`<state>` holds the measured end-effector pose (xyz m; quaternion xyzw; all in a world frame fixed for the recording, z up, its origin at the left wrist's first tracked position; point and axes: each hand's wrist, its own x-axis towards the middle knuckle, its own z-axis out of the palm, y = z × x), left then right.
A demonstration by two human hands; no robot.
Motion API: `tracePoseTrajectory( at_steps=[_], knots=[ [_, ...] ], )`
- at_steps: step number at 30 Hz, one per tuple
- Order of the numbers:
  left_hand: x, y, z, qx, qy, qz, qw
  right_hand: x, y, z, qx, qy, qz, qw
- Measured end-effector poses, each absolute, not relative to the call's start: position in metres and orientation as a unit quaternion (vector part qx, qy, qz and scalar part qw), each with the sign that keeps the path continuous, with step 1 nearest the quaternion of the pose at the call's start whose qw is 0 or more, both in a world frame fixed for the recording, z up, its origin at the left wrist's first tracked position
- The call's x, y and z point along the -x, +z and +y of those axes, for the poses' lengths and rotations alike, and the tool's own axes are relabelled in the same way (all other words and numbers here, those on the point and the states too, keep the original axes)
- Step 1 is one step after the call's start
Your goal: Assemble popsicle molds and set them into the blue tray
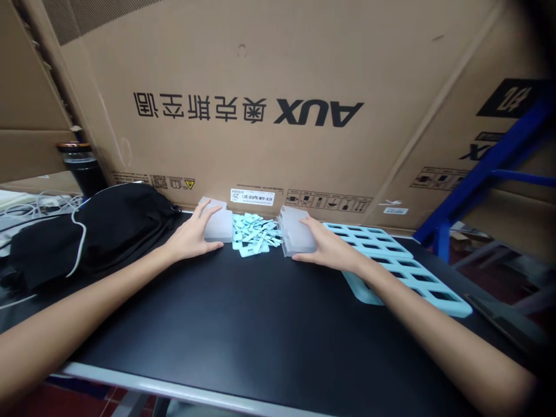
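At the back of the black table, my left hand (191,234) rests around a stack of translucent plastic pieces (220,226), with the thumb at the near side and the fingers over the far side. My right hand (328,244) grips a second translucent plastic stack (296,233) the same way. Between the two stacks lies a loose pile of small light blue plastic pieces (255,233), some flat with a rectangular hole. Right beside my right forearm are light blue frames with rectangular openings (403,262), partly hidden by that arm.
A large cardboard box (243,150) stands along the table's back edge. On the left are a black cloth bag (117,226), white cables (39,205) and a dark cup (82,168). A blue metal post (482,168) rises at the right. The black table (243,324) extends toward me.
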<state>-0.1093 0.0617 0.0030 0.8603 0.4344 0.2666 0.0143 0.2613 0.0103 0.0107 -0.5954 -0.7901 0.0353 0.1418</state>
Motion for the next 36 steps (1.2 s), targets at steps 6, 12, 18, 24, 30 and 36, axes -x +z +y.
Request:
tracePoseTrajectory(
  at_steps=[6, 12, 18, 24, 30, 36],
  knots=[
    [0.086, 0.002, 0.049, -0.866, 0.262, 0.426, 0.001, -0.244, 0.015, 0.008, 0.581, 0.007, -0.805, 0.119],
    [0.065, 0.004, 0.035, -0.884, 0.268, 0.38, -0.035, -0.216, 0.029, 0.003, 0.581, -0.017, -0.808, 0.093],
    [0.045, 0.002, 0.016, -0.887, 0.231, 0.396, -0.057, -0.186, 0.042, 0.002, 0.587, -0.055, -0.806, 0.057],
    [0.035, -0.008, 0.006, -0.882, 0.22, 0.405, -0.094, -0.162, 0.039, 0.014, 0.554, -0.07, -0.827, 0.064],
    [0.039, -0.016, 0.007, -0.871, 0.243, 0.413, -0.11, -0.149, 0.025, 0.035, 0.542, -0.103, -0.827, 0.107],
    [0.057, -0.007, 0.013, -0.873, 0.281, 0.385, -0.105, -0.158, 0.025, 0.042, 0.523, -0.117, -0.827, 0.169]
  ],
)
